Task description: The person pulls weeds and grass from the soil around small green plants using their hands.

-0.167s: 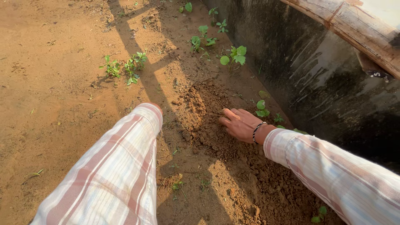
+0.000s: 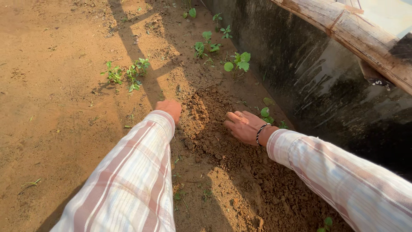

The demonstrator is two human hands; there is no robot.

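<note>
My left hand (image 2: 170, 108) reaches out of a striped pink-and-white sleeve and rests against the left edge of a patch of loose, dug-up soil (image 2: 201, 112); its fingers are mostly hidden. My right hand (image 2: 243, 126), with a dark band on the wrist, lies flat on the right side of the same loose soil, fingers together and pointing left. Neither hand holds an object that I can see. A small green seedling (image 2: 265, 114) stands just behind my right hand.
A dark stained wall (image 2: 317, 73) runs along the right, with a wooden pole (image 2: 347, 32) across its top. Small green weeds (image 2: 128, 74) and seedlings (image 2: 237, 63) grow in the sandy ground (image 2: 51, 86) further ahead.
My left hand has come forward out of the sleeve to the edge of the loose soil. My right hand has stayed nearly where it was.
</note>
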